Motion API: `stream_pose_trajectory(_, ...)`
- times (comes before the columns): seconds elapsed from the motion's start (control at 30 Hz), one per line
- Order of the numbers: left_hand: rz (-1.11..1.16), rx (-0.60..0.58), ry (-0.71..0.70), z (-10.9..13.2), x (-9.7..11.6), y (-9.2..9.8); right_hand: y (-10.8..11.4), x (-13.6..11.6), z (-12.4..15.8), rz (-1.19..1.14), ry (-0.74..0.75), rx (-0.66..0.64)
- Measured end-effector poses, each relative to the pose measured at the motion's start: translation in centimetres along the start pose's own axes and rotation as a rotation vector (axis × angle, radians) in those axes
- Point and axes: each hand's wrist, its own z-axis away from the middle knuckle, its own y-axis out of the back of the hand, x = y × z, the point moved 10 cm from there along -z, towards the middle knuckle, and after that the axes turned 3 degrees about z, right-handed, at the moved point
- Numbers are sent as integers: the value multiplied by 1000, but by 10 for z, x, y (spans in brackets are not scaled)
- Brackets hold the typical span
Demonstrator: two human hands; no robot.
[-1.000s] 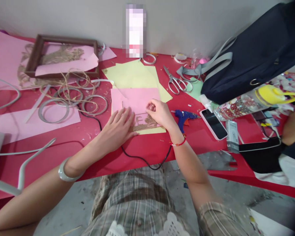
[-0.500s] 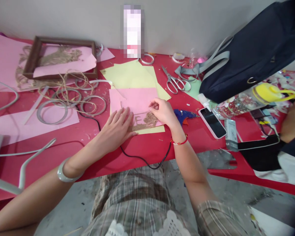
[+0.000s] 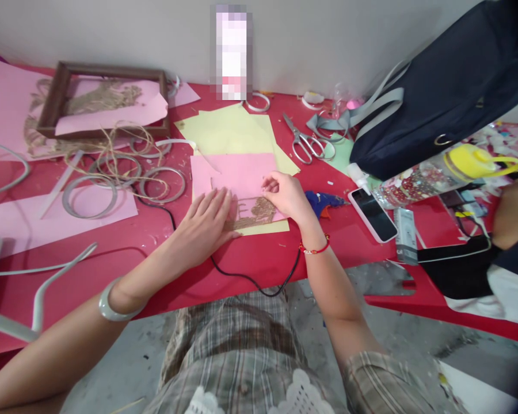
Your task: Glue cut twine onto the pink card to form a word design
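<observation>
My left hand (image 3: 208,224) lies flat with fingers stretched out on the lower left of a pink sheet of paper (image 3: 242,171), holding nothing. Brown twine (image 3: 264,210) forms a shape along the sheet's lower edge, partly covered by my left hand. Over its right end my right hand (image 3: 285,192) is closed, thumb and fingertips pressed together. Whatever lies in that pinch is too small to make out. Yellow paper (image 3: 228,129) shows beneath and behind the pink sheet. To the right of my right hand rests a blue glue gun (image 3: 323,202).
Scissors (image 3: 302,145), a phone (image 3: 373,215) and a bottle with a yellow lid (image 3: 435,172) lie to the right, before a dark bag (image 3: 435,86). At left are a brown frame (image 3: 54,98), loose twine and tape rolls (image 3: 90,197). A black cable (image 3: 246,277) hangs near the front edge.
The view has shifted very slightly. My left hand stays flat on the sheet, and my right hand keeps its pinch over the twine.
</observation>
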Motion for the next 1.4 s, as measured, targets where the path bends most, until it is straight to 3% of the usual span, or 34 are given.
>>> stream_pose_trajectory(0.4,127,-5,-105,-32,13,-21,6,-3,-1,60,17,20)
stream_pose_trajectory(1.4,179,24,-106,-31,8,-26,2,9,-3,48,-59,-65)
